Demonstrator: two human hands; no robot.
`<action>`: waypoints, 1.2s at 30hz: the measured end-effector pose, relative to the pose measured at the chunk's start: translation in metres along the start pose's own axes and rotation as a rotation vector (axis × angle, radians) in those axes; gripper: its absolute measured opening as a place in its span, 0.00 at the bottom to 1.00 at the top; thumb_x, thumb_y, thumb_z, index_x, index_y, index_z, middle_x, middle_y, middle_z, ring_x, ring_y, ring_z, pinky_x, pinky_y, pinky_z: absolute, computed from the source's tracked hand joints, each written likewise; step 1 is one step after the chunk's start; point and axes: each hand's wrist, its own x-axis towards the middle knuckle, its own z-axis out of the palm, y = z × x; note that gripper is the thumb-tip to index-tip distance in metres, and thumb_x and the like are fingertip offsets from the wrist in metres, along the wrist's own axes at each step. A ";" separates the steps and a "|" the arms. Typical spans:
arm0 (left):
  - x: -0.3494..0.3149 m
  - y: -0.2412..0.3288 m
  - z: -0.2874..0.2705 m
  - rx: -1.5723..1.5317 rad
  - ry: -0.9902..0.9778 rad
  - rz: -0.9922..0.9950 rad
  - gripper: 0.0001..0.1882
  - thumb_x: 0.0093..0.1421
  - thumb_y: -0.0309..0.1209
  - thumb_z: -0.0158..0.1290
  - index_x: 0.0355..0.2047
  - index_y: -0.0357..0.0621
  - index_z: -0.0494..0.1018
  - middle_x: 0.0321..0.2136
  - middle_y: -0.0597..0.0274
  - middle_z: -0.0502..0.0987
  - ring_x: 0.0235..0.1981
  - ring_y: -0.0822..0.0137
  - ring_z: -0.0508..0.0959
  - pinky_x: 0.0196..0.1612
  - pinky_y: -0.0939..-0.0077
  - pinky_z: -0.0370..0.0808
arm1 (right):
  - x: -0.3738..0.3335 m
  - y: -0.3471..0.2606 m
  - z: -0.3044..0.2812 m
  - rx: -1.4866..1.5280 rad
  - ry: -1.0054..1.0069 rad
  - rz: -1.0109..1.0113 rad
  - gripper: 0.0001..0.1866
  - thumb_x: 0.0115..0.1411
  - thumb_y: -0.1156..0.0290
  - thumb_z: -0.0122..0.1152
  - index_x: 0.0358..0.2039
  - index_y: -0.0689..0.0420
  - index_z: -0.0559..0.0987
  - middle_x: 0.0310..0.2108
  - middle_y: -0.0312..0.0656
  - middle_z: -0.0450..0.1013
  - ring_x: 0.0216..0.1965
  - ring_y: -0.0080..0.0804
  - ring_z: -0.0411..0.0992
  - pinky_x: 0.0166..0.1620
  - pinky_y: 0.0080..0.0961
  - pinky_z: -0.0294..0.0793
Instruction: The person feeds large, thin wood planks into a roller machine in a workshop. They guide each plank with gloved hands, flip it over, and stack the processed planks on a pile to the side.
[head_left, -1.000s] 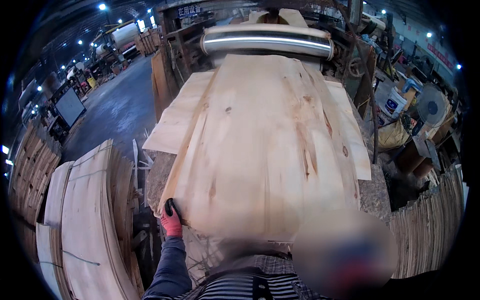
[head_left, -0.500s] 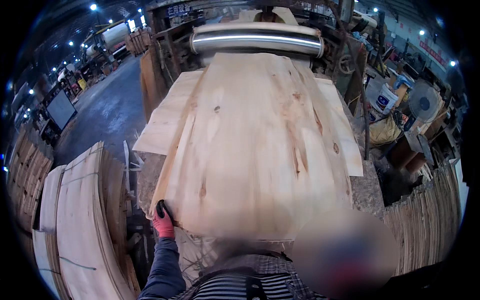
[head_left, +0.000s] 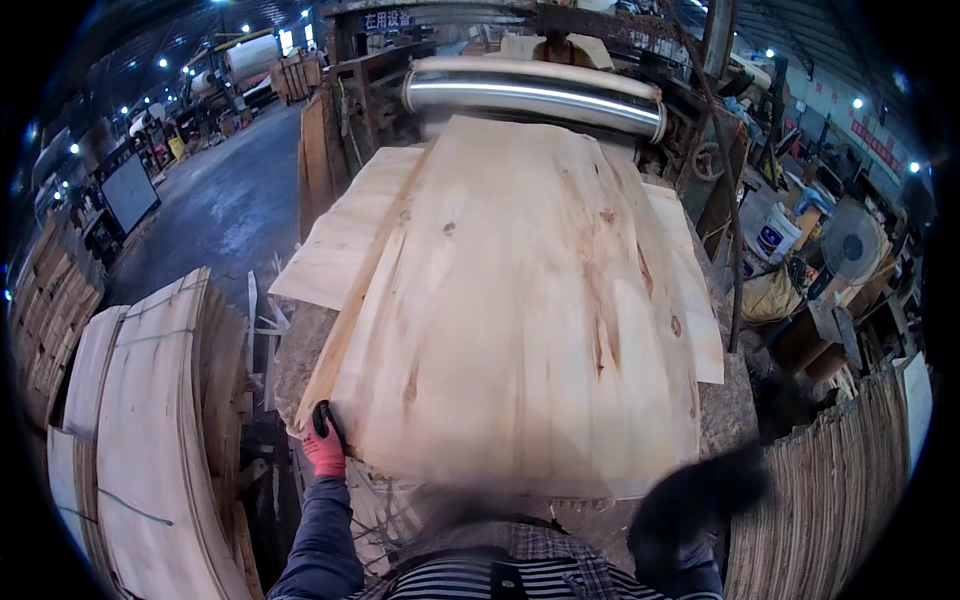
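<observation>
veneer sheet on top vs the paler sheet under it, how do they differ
The top veneer sheet is warmer in tone, with knots and reddish streaks; the paler sheet beneath looks plainer and lighter. The top veneer sheet lies in full view, running from the metal roller toward the person, while the paler sheet beneath shows only at both sides. The left hand grips the top veneer sheet's near corner; nothing touches the paler sheet beneath. Both are thin, flat wood.

A rough grey tabletop (head_left: pixel 722 420) carries a pale veneer sheet (head_left: pixel 350 240) lying flat, with a larger knotted veneer sheet (head_left: pixel 530 310) spread on top of it.
</observation>
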 end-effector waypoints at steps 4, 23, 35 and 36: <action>0.006 -0.024 -0.028 -0.119 -0.014 -0.011 0.19 0.50 0.36 0.53 0.43 0.46 0.69 0.36 0.55 0.75 0.35 0.56 0.75 0.39 0.66 0.71 | -0.116 0.070 0.082 -0.361 -0.509 0.688 0.37 0.43 0.58 0.60 0.53 0.60 0.61 0.56 0.57 0.49 0.57 0.57 0.46 0.58 0.52 0.41; 0.011 -0.029 -0.016 -0.142 -0.089 -0.082 0.20 0.53 0.36 0.51 0.44 0.41 0.68 0.39 0.52 0.74 0.40 0.57 0.74 0.44 0.69 0.69 | -0.208 0.090 0.116 -0.470 -0.640 0.924 0.36 0.47 0.47 0.52 0.53 0.55 0.64 0.56 0.48 0.56 0.56 0.46 0.53 0.60 0.46 0.40; 0.010 -0.015 -0.030 -0.147 -0.053 -0.044 0.19 0.52 0.36 0.51 0.43 0.43 0.69 0.37 0.53 0.75 0.38 0.56 0.75 0.42 0.67 0.70 | -0.212 0.091 0.115 -0.485 -0.604 0.885 0.35 0.47 0.48 0.53 0.52 0.56 0.65 0.54 0.49 0.57 0.56 0.46 0.53 0.60 0.46 0.40; 0.010 -0.015 -0.030 -0.156 -0.046 -0.034 0.18 0.52 0.36 0.51 0.43 0.43 0.69 0.37 0.53 0.75 0.38 0.56 0.75 0.42 0.67 0.70 | -0.212 0.091 0.115 -0.487 -0.604 0.879 0.35 0.47 0.48 0.53 0.52 0.56 0.65 0.54 0.49 0.57 0.56 0.46 0.53 0.60 0.46 0.40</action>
